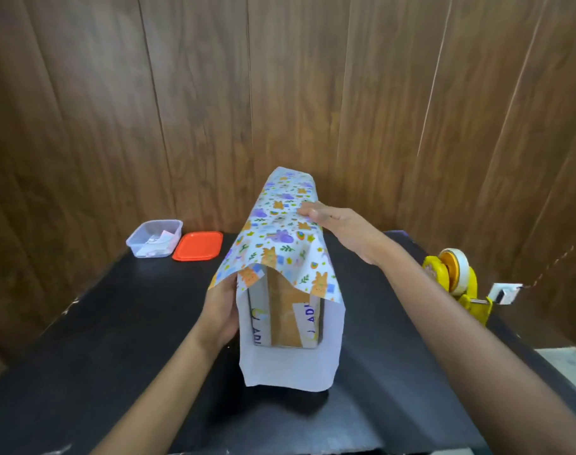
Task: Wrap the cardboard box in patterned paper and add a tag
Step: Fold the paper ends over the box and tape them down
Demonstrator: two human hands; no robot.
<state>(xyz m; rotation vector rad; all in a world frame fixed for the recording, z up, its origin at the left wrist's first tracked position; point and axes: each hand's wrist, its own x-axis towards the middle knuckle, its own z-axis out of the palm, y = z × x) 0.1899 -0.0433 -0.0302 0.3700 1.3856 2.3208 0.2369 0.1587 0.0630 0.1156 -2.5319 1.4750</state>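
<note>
On the black worktop (116, 339), cardboard box (286, 320) at centre, patterned paper (280, 238) draped over its top and sides, near end uncovered, left hand (222, 310) pressing flat against the paper's left side, right hand (339, 231) resting straight-fingered on top, tape dispenser (454, 277) at right

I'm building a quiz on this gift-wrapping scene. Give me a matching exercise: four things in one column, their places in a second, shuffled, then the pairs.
Things
1. orange lid
2. tape dispenser
3. right hand
4. left hand

Places
A. flat on top of the patterned paper
B. beside the clear container, on the table
C. against the paper, left side of the cardboard box
D. near the table's right edge

Pairs: 1-B, 2-D, 3-A, 4-C
</note>
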